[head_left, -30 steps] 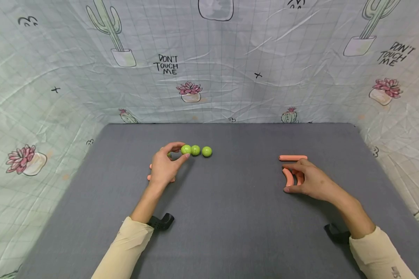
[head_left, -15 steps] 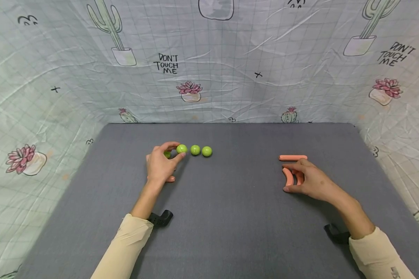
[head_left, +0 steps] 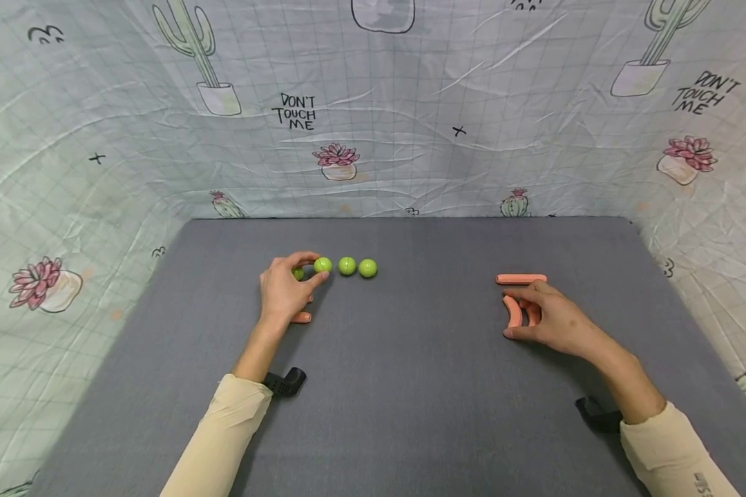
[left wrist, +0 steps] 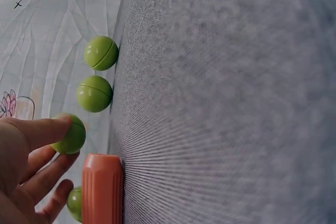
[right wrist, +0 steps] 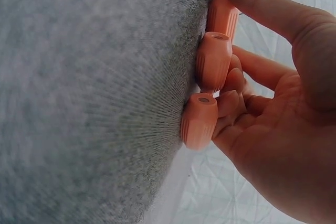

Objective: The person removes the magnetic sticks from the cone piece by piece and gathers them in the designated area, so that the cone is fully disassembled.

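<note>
My left hand [head_left: 284,293] pinches a small green seamed ball [head_left: 323,265] between thumb and fingers. Another green ball [left wrist: 75,203] sits by the curled fingers, partly hidden behind an orange sausage-shaped piece [left wrist: 102,190]. Two more green balls, one nearer [head_left: 347,266] and one farther right [head_left: 367,268], rest just beyond the held one. On the right side, my right hand [head_left: 556,317] holds a curved orange sausage-shaped piece [head_left: 512,312] by its ends, thumb at the near end and forefinger at the far end. A second piece [head_left: 533,315] shows under that palm.
A straight orange piece [head_left: 521,279] lies just beyond the right hand. Under the left hand an orange piece [head_left: 301,317] pokes out. The grey tabletop [head_left: 404,386] meets a printed cloth backdrop [head_left: 410,166] at the back and both sides.
My left hand has moved slightly left with the pinched ball, widening the gap to the ball beside it. The right hand keeps its place.
</note>
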The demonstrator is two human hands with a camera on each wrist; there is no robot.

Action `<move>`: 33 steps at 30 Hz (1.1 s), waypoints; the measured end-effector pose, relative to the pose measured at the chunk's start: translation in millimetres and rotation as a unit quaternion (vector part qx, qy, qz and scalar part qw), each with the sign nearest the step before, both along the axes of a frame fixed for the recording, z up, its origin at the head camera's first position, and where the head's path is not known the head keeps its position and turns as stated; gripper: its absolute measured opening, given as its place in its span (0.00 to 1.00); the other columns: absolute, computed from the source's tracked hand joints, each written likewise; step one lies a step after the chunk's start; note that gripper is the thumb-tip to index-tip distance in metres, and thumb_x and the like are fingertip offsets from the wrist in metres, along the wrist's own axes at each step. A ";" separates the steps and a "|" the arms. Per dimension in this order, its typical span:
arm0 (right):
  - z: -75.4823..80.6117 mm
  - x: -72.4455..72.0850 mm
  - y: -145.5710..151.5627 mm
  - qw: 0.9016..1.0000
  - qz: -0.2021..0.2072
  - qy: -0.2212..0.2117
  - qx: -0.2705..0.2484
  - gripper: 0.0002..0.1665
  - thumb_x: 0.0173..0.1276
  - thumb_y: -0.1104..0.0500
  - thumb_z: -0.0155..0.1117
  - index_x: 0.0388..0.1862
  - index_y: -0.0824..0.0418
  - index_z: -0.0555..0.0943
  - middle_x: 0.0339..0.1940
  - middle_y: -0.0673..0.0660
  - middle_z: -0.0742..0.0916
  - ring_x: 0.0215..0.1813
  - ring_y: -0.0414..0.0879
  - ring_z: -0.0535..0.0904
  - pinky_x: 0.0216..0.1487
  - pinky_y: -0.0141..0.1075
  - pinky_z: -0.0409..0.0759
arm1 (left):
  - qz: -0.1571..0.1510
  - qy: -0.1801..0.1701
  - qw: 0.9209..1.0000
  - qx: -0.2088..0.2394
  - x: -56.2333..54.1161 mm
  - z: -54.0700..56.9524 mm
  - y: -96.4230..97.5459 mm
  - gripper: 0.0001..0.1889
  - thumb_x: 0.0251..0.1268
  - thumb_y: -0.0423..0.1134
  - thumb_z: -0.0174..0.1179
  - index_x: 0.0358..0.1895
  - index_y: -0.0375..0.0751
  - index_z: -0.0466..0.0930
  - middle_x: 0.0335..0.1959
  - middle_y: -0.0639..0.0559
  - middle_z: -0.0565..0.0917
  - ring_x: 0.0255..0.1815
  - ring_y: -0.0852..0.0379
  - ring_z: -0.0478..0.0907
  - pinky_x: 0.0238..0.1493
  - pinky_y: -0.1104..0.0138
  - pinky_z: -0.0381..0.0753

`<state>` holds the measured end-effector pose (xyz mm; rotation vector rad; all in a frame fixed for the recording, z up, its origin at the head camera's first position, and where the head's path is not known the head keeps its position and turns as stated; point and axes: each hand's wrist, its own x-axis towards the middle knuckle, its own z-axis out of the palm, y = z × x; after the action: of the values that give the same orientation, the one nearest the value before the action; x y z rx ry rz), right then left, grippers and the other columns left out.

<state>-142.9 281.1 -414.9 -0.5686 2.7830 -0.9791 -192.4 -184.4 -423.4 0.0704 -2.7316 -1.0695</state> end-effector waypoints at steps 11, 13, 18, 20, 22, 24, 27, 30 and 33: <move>1.0 0.0 -1.0 1.000 -0.001 0.007 -0.001 0.45 0.57 0.57 0.84 0.73 0.65 0.76 0.59 0.62 0.77 0.35 0.42 0.68 0.33 0.30 0.70 | -0.017 0.014 1.000 0.011 -5.7 -1.0 -4.7 0.19 0.63 0.46 0.75 0.57 0.49 0.88 0.55 0.44 0.89 0.63 0.43 0.75 0.74 0.44 0.63; 1.2 0.1 -0.7 1.000 0.001 0.010 -0.008 0.45 0.57 0.58 0.84 0.73 0.64 0.76 0.62 0.62 0.77 0.34 0.43 0.68 0.33 0.30 0.71 | -0.023 0.008 1.000 0.011 -7.0 -0.9 -5.7 0.19 0.63 0.46 0.75 0.57 0.49 0.88 0.55 0.45 0.89 0.63 0.43 0.75 0.72 0.44 0.65; 0.3 0.7 -0.3 1.000 -0.002 0.016 -0.003 0.46 0.57 0.57 0.84 0.74 0.62 0.76 0.61 0.61 0.78 0.35 0.42 0.69 0.34 0.30 0.72 | -0.040 -0.009 0.999 0.009 -10.5 -1.7 -8.5 0.20 0.63 0.45 0.76 0.57 0.48 0.87 0.55 0.44 0.88 0.64 0.42 0.76 0.71 0.45 0.67; -0.3 0.9 -0.3 1.000 -0.003 0.016 0.000 0.46 0.57 0.57 0.84 0.74 0.63 0.76 0.61 0.61 0.78 0.36 0.41 0.68 0.34 0.30 0.72 | -0.047 -0.014 0.999 0.010 -11.6 -2.2 -9.8 0.20 0.63 0.44 0.76 0.58 0.47 0.87 0.56 0.43 0.89 0.63 0.42 0.78 0.69 0.45 0.70; -0.6 1.1 0.0 1.000 -0.005 0.015 0.004 0.46 0.58 0.56 0.84 0.74 0.63 0.76 0.59 0.61 0.79 0.36 0.41 0.68 0.35 0.30 0.72 | -0.054 -0.023 0.998 0.013 -12.3 -2.9 -10.9 0.21 0.63 0.44 0.75 0.58 0.46 0.87 0.56 0.43 0.88 0.62 0.41 0.79 0.67 0.46 0.73; -1.0 1.1 0.2 1.000 -0.005 0.013 0.005 0.46 0.58 0.56 0.84 0.74 0.63 0.75 0.59 0.61 0.79 0.37 0.41 0.68 0.35 0.31 0.72 | -0.057 -0.035 0.998 0.016 -12.6 -3.9 -12.1 0.21 0.64 0.43 0.75 0.59 0.46 0.86 0.57 0.42 0.88 0.62 0.40 0.79 0.66 0.46 0.73; -1.1 1.3 0.5 1.000 -0.007 0.009 0.014 0.46 0.58 0.55 0.84 0.74 0.63 0.75 0.56 0.61 0.79 0.38 0.41 0.69 0.36 0.31 0.72 | -0.058 -0.054 0.997 0.018 -12.5 -5.9 -13.7 0.22 0.65 0.43 0.74 0.61 0.47 0.85 0.58 0.42 0.87 0.63 0.39 0.78 0.67 0.45 0.72; -1.6 0.7 0.3 1.000 -0.007 0.008 0.009 0.46 0.59 0.56 0.84 0.75 0.62 0.75 0.60 0.59 0.79 0.37 0.41 0.69 0.36 0.30 0.72 | -0.059 -0.064 0.996 0.015 -12.6 -7.4 -14.7 0.22 0.65 0.43 0.74 0.61 0.47 0.85 0.58 0.41 0.86 0.62 0.38 0.78 0.67 0.45 0.72; -2.3 -0.9 -0.2 1.000 -0.003 0.009 -0.008 0.46 0.58 0.60 0.84 0.74 0.61 0.75 0.66 0.58 0.77 0.35 0.42 0.69 0.35 0.30 0.73 | -0.060 -0.069 0.996 0.012 -12.8 -8.0 -15.4 0.22 0.65 0.44 0.73 0.62 0.47 0.85 0.59 0.39 0.85 0.59 0.38 0.78 0.64 0.45 0.74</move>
<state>-143.8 280.8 -417.2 -0.5733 2.7971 -1.0033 -205.1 -199.8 -431.3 -0.0162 -2.8790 -1.1701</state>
